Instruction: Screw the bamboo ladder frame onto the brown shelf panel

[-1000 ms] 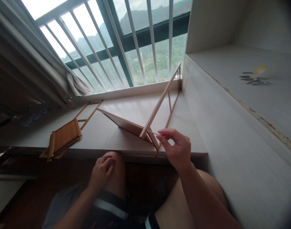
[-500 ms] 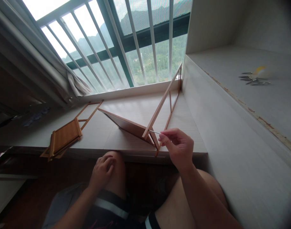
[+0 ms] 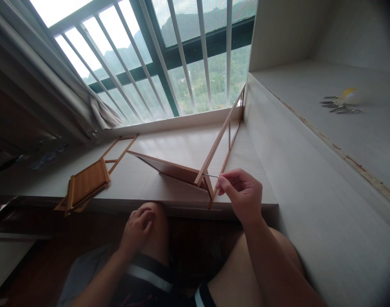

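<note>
Pale ledge point(image 3: 178, 143), wooden frame point(image 3: 215, 147), right hand point(image 3: 245, 197), grip pinching metal rod point(image 3: 211, 175), near end hidden, left hand point(image 3: 137, 228) loosely half-open.

Shorts point(image 3: 150, 292), one pair: black; pale band point(image 3: 148, 275) at seven o'clock, matching band point(image 3: 198, 298) at six, each set above a black hem; thin reddish line marking point(image 3: 134, 302) near seven. Left hand point(image 3: 137, 230), half past seven, and right hand point(image 3: 242, 194), four o'clock: bare. Forearms point(image 3: 271, 256): bare.

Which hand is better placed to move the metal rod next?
Probably the right hand: it pinches the metal rod at the wooden frame, while the left hand rests on the knee.
</note>
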A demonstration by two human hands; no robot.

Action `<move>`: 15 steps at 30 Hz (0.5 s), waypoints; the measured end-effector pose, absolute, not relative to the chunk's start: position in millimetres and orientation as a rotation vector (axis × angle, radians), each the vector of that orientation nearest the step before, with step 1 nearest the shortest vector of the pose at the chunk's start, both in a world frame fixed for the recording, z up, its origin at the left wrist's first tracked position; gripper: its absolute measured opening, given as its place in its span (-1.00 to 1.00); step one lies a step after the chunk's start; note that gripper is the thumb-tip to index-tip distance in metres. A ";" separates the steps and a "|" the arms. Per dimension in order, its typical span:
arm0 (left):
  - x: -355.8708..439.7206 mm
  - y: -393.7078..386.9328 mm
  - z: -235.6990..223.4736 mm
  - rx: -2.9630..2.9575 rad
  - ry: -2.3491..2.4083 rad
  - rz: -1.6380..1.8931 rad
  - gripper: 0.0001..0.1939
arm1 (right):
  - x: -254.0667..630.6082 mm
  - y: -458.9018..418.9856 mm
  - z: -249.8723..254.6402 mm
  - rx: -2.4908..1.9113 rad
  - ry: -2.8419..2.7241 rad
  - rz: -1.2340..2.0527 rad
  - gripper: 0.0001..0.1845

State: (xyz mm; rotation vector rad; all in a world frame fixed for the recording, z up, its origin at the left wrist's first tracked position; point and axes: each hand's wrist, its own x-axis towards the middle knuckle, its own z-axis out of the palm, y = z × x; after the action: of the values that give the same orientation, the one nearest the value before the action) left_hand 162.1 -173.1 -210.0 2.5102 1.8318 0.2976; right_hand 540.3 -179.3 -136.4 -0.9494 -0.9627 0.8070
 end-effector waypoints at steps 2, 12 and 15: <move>162.4 -172.9 -209.7 2.510 1.832 0.300 -0.76 | 543.0 -178.8 -138.4 -0.999 -1.008 0.758 -0.80; 162.9 -173.5 -209.9 2.505 1.842 0.307 -0.75 | 556.2 -178.1 -136.3 -1.070 -1.270 0.337 -0.88; 162.5 -173.2 -209.9 2.504 1.836 0.303 -0.75 | 558.1 -177.8 -134.5 -1.063 -1.337 0.242 -0.90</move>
State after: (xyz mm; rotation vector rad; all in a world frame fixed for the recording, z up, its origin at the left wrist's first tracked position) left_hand 162.5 -173.2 -209.9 2.5036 1.8361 0.3032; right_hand 558.1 -177.8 -134.5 -1.0631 -1.3366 0.2416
